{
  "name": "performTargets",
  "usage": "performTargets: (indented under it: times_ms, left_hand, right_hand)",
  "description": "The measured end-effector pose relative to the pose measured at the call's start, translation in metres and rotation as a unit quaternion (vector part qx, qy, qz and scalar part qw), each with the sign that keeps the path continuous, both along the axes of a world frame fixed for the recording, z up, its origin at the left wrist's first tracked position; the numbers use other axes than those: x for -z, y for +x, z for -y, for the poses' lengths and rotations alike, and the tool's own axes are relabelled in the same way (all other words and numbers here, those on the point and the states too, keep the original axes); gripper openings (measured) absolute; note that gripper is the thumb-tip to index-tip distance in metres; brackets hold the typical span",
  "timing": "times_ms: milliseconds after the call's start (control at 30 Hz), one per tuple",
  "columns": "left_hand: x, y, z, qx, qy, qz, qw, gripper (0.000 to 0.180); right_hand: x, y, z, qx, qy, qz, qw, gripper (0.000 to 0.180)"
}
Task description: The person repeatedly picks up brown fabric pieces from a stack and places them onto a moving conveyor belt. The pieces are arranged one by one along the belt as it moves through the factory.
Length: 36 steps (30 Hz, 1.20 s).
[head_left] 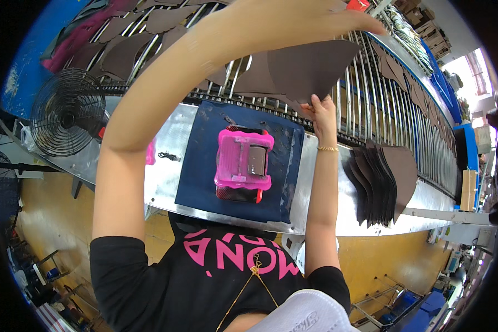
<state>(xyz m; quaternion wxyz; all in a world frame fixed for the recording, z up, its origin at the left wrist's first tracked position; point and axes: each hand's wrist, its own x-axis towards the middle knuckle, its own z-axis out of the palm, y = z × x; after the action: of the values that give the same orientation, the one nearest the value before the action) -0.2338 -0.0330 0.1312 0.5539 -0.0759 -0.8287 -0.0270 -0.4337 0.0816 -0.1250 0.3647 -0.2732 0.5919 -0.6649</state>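
Observation:
My right hand (322, 113), with a gold bracelet at the wrist, pinches the lower edge of a dark brown leather-like cut piece (310, 66). This piece is raised over the near edge of a conveyor of metal rods (359, 83). My left arm reaches up and across to the right. Beyond the piece, my left hand (337, 19) is partly cut off by the top edge; its visible finger is stretched out and it holds nothing I can see. More brown pieces (163, 19) lie flat on the rods.
A stack of brown pieces (379, 182) sits on the metal table (163, 188) at right. In front of me, a pink-cased device (229, 160) rests on a dark blue mat (202, 182). At left are a black wire fan (67, 113) and a black cable (169, 156).

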Motion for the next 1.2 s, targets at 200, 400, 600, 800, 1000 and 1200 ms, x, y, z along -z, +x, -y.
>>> performTargets:
  times_ms: [200, 400, 600, 800, 1000, 1200]
  left_hand:
    - [0.035, 0.114, 0.006, -0.129, 0.08, 0.083, 0.985, 0.043]
    - [0.088, 0.17, 0.017, -0.176, 0.268, 0.108, 0.941, 0.049]
    - [0.112, 0.179, 0.017, -0.152, 0.318, 0.077, 0.933, 0.048]
    - [0.142, 0.174, 0.018, -0.09, 0.398, 0.064, 0.911, 0.048]
    - [0.144, 0.158, 0.008, -0.073, 0.426, 0.07, 0.899, 0.048]
    - [0.142, 0.166, 0.006, -0.09, 0.397, 0.068, 0.911, 0.048]
  right_hand:
    - [0.055, -0.024, 0.08, -0.02, 0.051, 0.102, 0.993, 0.014]
    - [0.048, -0.023, 0.079, 0.057, 0.11, 0.045, 0.991, 0.03]
    - [-0.054, -0.022, -0.052, 0.206, 0.134, -0.234, 0.941, 0.029]
    - [-0.073, -0.114, -0.285, 0.485, 0.336, -0.581, 0.56, 0.053]
    - [-0.041, -0.144, -0.368, 0.359, 0.636, -0.406, 0.549, 0.063]
    - [-0.037, -0.176, -0.401, 0.346, 0.675, -0.367, 0.539, 0.078]
